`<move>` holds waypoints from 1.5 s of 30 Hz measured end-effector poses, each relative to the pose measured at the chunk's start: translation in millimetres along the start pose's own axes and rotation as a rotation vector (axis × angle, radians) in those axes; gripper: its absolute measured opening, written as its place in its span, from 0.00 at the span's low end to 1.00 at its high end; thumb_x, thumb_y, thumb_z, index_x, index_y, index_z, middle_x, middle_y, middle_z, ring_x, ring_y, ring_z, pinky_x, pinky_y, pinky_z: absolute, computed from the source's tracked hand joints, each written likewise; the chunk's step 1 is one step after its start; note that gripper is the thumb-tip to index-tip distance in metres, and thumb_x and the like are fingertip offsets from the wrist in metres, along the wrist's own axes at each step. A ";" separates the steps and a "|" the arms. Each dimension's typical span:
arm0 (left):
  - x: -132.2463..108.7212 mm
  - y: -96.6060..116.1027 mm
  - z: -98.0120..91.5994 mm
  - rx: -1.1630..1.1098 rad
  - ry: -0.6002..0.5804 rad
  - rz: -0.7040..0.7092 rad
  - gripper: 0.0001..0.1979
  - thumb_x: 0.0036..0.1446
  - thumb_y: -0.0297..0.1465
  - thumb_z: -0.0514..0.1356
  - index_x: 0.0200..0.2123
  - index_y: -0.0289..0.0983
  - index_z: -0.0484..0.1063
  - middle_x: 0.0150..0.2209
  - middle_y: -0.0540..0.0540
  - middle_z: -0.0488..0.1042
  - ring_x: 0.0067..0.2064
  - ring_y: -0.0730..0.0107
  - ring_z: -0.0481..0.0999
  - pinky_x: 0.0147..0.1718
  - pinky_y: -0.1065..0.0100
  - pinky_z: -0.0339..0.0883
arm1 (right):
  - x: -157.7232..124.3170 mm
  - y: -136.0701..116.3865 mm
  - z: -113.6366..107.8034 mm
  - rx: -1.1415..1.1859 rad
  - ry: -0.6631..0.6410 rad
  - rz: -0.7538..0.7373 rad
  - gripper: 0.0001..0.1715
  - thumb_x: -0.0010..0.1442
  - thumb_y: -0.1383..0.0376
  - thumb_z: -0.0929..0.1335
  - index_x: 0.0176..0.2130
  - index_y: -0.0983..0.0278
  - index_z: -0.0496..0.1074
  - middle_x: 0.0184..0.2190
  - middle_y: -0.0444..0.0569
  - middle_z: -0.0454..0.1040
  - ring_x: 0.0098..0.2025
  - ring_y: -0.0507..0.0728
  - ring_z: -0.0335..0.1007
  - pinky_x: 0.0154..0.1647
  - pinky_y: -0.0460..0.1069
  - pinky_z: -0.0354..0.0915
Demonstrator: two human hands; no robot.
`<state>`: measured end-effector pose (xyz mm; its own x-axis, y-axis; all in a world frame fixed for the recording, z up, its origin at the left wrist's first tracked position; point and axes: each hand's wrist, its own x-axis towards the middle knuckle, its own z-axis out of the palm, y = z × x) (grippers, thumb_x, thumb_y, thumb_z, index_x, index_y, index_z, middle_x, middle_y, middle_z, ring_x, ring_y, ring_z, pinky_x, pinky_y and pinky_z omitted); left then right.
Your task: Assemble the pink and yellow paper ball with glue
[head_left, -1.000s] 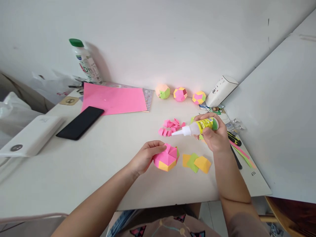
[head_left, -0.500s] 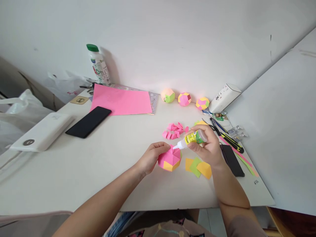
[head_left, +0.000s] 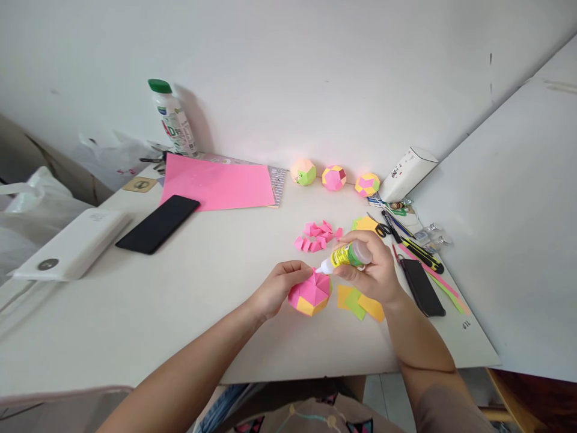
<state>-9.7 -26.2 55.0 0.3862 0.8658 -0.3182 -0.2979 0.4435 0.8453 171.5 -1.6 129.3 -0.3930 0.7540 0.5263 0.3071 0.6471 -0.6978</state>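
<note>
My left hand (head_left: 276,290) is curled round a pink and orange folded-paper ball (head_left: 310,293) resting on the white table (head_left: 180,300). A small glue bottle (head_left: 345,256) with a yellow label is gripped in my right hand (head_left: 376,273), and its white nozzle touches the top of the ball. Flat orange and green paper squares (head_left: 358,302) lie just right of the ball, partly under my right hand. A heap of small folded pink paper pieces (head_left: 316,235) sits behind the ball.
Three finished paper balls (head_left: 334,177) line the wall, beside a white box (head_left: 407,173). Pink paper sheet (head_left: 219,182), black phone (head_left: 157,224), white power bank (head_left: 72,243) and a bottle (head_left: 171,120) lie left. Scissors, cutters and paper strips (head_left: 421,255) crowd the right edge.
My right hand brought the glue bottle down and left from mid-air until its nozzle met the ball's top. My left hand has stayed on the ball.
</note>
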 end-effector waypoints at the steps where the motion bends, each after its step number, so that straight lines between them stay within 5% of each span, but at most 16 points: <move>1: -0.1 -0.4 0.2 0.002 -0.005 -0.006 0.14 0.48 0.39 0.63 0.22 0.34 0.68 0.21 0.51 0.66 0.22 0.78 0.61 0.22 0.73 0.51 | 0.3 -0.7 0.1 -0.011 -0.004 -0.003 0.22 0.51 0.52 0.73 0.41 0.59 0.66 0.26 0.44 0.71 0.30 0.55 0.70 0.30 0.49 0.67; 15: -0.1 -1.4 1.8 0.016 0.003 -0.022 0.13 0.46 0.38 0.64 0.23 0.33 0.70 0.21 0.50 0.66 0.22 0.76 0.62 0.23 0.72 0.52 | 1.6 -4.9 3.9 -0.079 -0.003 -0.075 0.22 0.50 0.52 0.73 0.39 0.61 0.66 0.24 0.42 0.70 0.24 0.51 0.66 0.25 0.45 0.63; 26: -1.3 -0.6 3.2 -0.011 0.011 -0.043 0.11 0.44 0.37 0.64 0.23 0.34 0.71 0.20 0.51 0.66 0.21 0.76 0.62 0.22 0.71 0.51 | 0.1 -1.7 6.1 0.030 -0.065 -0.014 0.28 0.45 0.53 0.76 0.42 0.59 0.65 0.29 0.44 0.72 0.29 0.54 0.69 0.32 0.50 0.67; 32: -2.8 0.7 3.7 -0.037 0.040 -0.047 0.11 0.44 0.37 0.64 0.24 0.34 0.72 0.21 0.50 0.68 0.22 0.75 0.64 0.23 0.71 0.53 | 1.9 0.1 6.9 0.226 -0.118 0.089 0.23 0.43 0.57 0.77 0.36 0.62 0.68 0.28 0.45 0.71 0.32 0.55 0.70 0.35 0.50 0.67; 45: -1.2 -1.8 1.0 -0.033 0.018 -0.029 0.12 0.47 0.38 0.63 0.22 0.34 0.69 0.20 0.52 0.65 0.21 0.77 0.61 0.22 0.72 0.50 | 3.8 -4.3 6.0 0.297 -0.025 0.201 0.18 0.49 0.55 0.74 0.34 0.63 0.69 0.30 0.48 0.74 0.34 0.56 0.71 0.39 0.53 0.69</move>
<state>-8.8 -28.2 54.3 0.3791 0.8565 -0.3503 -0.3159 0.4756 0.8210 163.4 -2.2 131.4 -0.3729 0.8574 0.3549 0.1162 0.4226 -0.8988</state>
